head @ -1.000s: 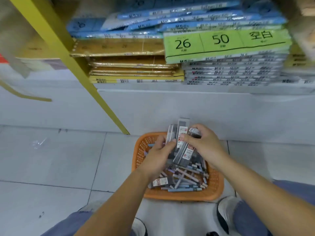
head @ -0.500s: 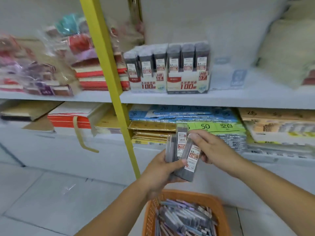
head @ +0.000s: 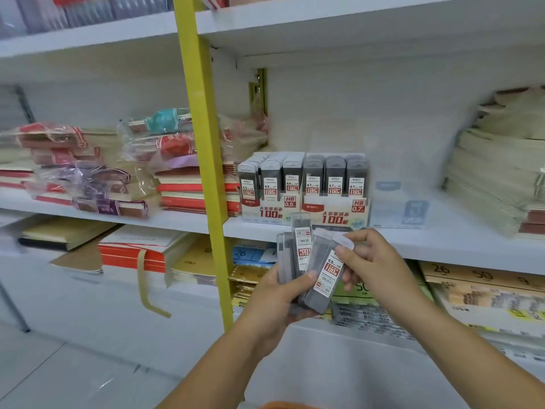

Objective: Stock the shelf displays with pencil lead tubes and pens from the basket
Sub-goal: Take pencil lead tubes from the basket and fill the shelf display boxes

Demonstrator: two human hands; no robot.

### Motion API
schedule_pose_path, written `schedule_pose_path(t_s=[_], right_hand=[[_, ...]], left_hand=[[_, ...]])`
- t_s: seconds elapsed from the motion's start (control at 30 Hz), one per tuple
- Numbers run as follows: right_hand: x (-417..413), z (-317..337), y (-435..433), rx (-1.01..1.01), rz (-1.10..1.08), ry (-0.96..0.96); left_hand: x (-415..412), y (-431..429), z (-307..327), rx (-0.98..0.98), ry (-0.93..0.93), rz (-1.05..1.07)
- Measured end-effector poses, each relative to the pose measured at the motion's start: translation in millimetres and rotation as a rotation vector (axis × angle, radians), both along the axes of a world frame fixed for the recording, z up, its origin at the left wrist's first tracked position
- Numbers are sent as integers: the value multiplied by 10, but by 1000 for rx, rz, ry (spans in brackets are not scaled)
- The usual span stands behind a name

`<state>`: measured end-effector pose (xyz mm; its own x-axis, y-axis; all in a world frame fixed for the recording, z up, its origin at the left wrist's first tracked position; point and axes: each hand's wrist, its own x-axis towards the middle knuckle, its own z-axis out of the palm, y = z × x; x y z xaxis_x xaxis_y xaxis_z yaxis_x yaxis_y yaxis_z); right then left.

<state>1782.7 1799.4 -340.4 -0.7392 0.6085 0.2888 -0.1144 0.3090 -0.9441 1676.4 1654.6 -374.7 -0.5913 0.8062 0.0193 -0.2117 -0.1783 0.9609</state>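
Right at the bottom, closest to the person, a thin bit of the orange basket (head: 283, 405) peeks in, low down by the floor. Just above it, the left hand (head: 274, 299) is wrapped round a small bunch of pencil lead tubes (head: 290, 255). They stand almost upright, and the thumb presses on the front of them. The right hand (head: 374, 261) pinches one more tube (head: 324, 276) near its clear cap. This tube leans to the side with its bottom end against the bunch, and its sticker reads 0.5. So both hands are closed on tubes, and the tubes are up in the air in front of the shelf (head: 442, 243), not yet in a box. I think the step now is sorting: read the sticker, then pick the right home. Just behind the hands, two display boxes stand side by side on the shelf. The 0.5 box (head: 271, 206) is on the left and the 0.7 box (head: 336, 209) is on the right, and both look nearly full. To do this well, the person should lift the leaning tube clear of the bunch and slide it straight down into the 0.5 box, with its sticker facing front like the others. The bunch needs a firm hold, because smooth tubes could slip out and drop. One sticker in the bunch looks upside down, so that tube may need a flip. Farther off, a clear box (head: 398, 208) sits beside the 0.7 box. A yellow post (head: 206, 172) stands to the left, with piles of notebooks (head: 188, 190) past it.
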Motion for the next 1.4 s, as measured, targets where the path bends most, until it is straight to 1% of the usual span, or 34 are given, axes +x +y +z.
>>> schedule_pose_path(t_s=[0.13,0.2,0.3,0.37,0.47,0.53,0.6,0.73,0.8,0.87,0.93,1.03,1.07,1.1,1.17,1.27,1.33,1.4], right_hand=[[-97,144,4,-7,-1,71],[-172,353,9,59,-33,137],[-328,765,0,277,-76,257],[-451,1011,-33,498,-112,267],[-647,1235,-55,814,-177,159],[-781,1312,-47,958,-202,31],[-904,1340,-19,1007,-216,-93],[-1067,1312,90,968,-187,-266],[-1110,1256,151,1018,-231,-286],[-1126,1214,184,1126,-353,-234],[-1121,1207,181,1180,-452,-195],[-1071,1183,137,1264,-500,-189],[-1039,1164,81,1256,-481,-146],[-999,1133,4,1207,-428,-84],[-919,1053,-186,984,-221,-2],[-874,949,-392,597,108,-67],[-877,909,-439,432,205,-80],[-861,905,-440,311,235,-57]], left_hand=[[-126,3,103,68,4,74],[-243,-41,159,117,18,142],[-447,-149,228,191,19,242],[-554,-223,265,223,-19,293],[-655,-277,292,264,-55,325],[-692,-287,304,277,-63,335],[-717,-297,319,284,-62,327],[-733,-307,328,274,-38,296],[-735,-313,326,265,-32,273],[-734,-327,326,263,-29,246],[-725,-349,341,271,-29,220],[-704,-378,358,294,-48,176],[-694,-386,360,298,-52,160],[-681,-395,365,298,-53,145],[-653,-411,378,287,-43,118],[-606,-424,388,264,-26,96],[-578,-436,390,256,-43,100],[-558,-450,383,246,-75,101]])
